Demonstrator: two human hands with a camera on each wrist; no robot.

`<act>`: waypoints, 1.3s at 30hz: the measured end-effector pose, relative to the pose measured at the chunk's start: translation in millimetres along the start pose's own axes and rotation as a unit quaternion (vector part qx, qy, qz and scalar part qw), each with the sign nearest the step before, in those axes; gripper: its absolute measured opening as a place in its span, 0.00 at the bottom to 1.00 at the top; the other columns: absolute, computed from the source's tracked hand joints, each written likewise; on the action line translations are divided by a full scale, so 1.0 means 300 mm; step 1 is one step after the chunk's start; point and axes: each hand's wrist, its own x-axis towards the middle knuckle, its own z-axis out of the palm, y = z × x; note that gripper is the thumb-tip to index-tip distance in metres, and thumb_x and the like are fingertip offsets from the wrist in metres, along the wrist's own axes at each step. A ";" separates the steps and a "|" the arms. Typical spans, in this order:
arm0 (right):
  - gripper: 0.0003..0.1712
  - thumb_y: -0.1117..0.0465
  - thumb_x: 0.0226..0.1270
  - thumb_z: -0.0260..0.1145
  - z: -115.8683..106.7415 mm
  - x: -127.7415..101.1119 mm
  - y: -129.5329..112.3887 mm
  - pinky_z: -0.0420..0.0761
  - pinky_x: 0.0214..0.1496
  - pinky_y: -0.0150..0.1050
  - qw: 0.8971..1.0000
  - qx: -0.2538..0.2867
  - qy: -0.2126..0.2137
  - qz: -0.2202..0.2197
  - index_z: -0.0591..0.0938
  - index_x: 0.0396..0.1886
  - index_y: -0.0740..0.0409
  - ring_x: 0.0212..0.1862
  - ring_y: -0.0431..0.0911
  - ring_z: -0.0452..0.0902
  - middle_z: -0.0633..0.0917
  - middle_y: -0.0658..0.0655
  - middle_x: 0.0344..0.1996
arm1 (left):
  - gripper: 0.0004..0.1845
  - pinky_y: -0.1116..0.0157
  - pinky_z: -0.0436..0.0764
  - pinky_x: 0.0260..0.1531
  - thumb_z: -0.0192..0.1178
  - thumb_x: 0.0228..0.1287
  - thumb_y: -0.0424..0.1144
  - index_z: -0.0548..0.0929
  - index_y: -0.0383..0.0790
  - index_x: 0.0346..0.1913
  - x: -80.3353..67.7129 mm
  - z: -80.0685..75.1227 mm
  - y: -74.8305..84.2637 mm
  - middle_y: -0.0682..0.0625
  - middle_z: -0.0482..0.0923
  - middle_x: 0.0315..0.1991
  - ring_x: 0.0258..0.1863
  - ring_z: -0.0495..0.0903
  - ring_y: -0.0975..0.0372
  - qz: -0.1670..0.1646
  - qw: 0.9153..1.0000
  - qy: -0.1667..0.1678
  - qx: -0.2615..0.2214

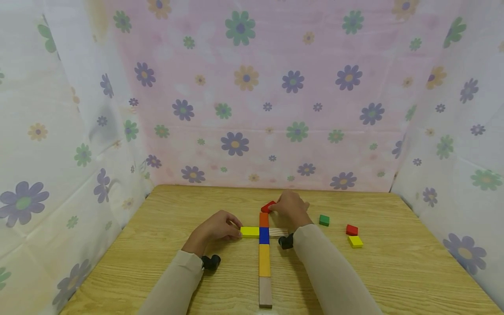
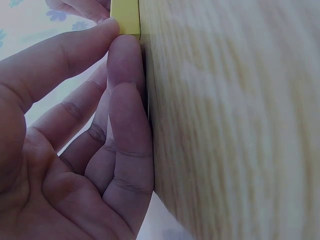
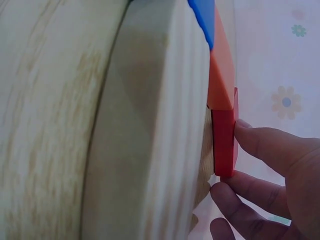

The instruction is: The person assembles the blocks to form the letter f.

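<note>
My right hand (image 1: 290, 206) pinches the red block (image 1: 268, 206), centre frame; left hand (image 1: 218, 226) pinches the yellow block (image 1: 250, 232). Both probably light, rigid, best held by side faces.

Light wood-grain table (image 1: 165, 271) boxed in by pale floral-print fabric walls (image 1: 252, 100), pinkish at the back, evenly lit.

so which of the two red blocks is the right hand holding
The red block at the far end of the coloured row, touching the orange block; the right hand pinches it. The other red block lies untouched to the right, beside a yellow block.
</note>
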 end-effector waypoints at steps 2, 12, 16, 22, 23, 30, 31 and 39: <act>0.20 0.44 0.61 0.76 -0.001 -0.002 0.000 0.64 0.59 0.65 1.000 -0.002 0.000 0.000 0.85 0.19 0.53 0.35 0.52 0.78 0.85 0.52 0.22 | 0.12 0.63 0.87 0.36 0.75 0.61 0.36 0.90 0.40 0.47 0.001 0.000 0.000 0.48 0.86 0.36 0.31 0.85 0.59 0.000 1.000 0.000 -0.001; 0.21 0.45 0.61 0.76 -0.001 -0.008 0.001 0.63 0.60 0.66 1.000 -0.002 0.004 -0.002 0.85 0.19 0.53 0.34 0.52 0.77 0.84 0.53 0.22 | 0.12 0.63 0.87 0.37 0.75 0.61 0.36 0.90 0.40 0.47 0.000 0.002 0.003 0.48 0.87 0.35 0.31 0.85 0.59 -0.005 1.000 0.001 0.002; 0.21 0.44 0.61 0.76 -0.001 -0.011 0.004 0.63 0.59 0.65 1.000 -0.002 0.007 0.000 0.84 0.19 0.53 0.33 0.52 0.77 0.82 0.52 0.20 | 0.12 0.63 0.87 0.36 0.75 0.60 0.36 0.89 0.40 0.47 -0.001 0.002 0.003 0.48 0.87 0.34 0.31 0.85 0.59 -0.003 1.000 0.001 0.001; 0.23 0.43 0.61 0.76 -0.006 -0.017 0.001 0.63 0.58 0.65 1.000 -0.009 0.011 -0.001 0.83 0.18 0.53 0.33 0.52 0.77 0.81 0.52 0.19 | 0.12 0.63 0.86 0.36 0.75 0.61 0.36 0.89 0.40 0.47 -0.003 0.000 0.005 0.48 0.87 0.33 0.30 0.84 0.59 -0.005 1.000 0.002 0.001; 0.23 0.43 0.61 0.76 -0.006 -0.017 0.000 0.64 0.58 0.65 1.000 -0.011 0.011 0.000 0.83 0.19 0.53 0.33 0.52 0.77 0.82 0.52 0.20 | 0.12 0.63 0.86 0.36 0.75 0.61 0.35 0.89 0.40 0.47 -0.004 0.000 0.005 0.48 0.87 0.33 0.30 0.84 0.59 -0.005 1.000 0.001 0.001; 0.20 0.42 0.61 0.76 -0.004 -0.019 0.006 0.64 0.58 0.64 1.000 -0.008 0.005 0.006 0.86 0.23 0.51 0.36 0.51 0.78 0.86 0.50 0.24 | 0.12 0.64 0.86 0.36 0.74 0.62 0.35 0.89 0.38 0.48 -0.009 -0.003 0.008 0.48 0.87 0.35 0.31 0.85 0.59 0.002 1.000 -0.002 0.003; 0.19 0.42 0.61 0.77 -0.004 -0.019 0.007 0.64 0.58 0.64 1.000 -0.006 0.006 0.006 0.86 0.23 0.51 0.36 0.51 0.78 0.86 0.50 0.24 | 0.12 0.64 0.86 0.36 0.74 0.62 0.35 0.89 0.38 0.48 -0.009 -0.004 0.009 0.49 0.87 0.35 0.31 0.85 0.59 0.001 1.000 -0.002 0.004; 0.19 0.42 0.61 0.77 -0.011 -0.021 0.023 0.65 0.55 0.61 1.000 -0.002 0.010 -0.008 0.87 0.28 0.52 0.36 0.52 0.78 0.86 0.50 0.27 | 0.12 0.63 0.86 0.36 0.74 0.61 0.35 0.89 0.39 0.48 -0.004 0.002 0.008 0.48 0.86 0.35 0.31 0.85 0.59 -0.003 1.000 0.002 0.001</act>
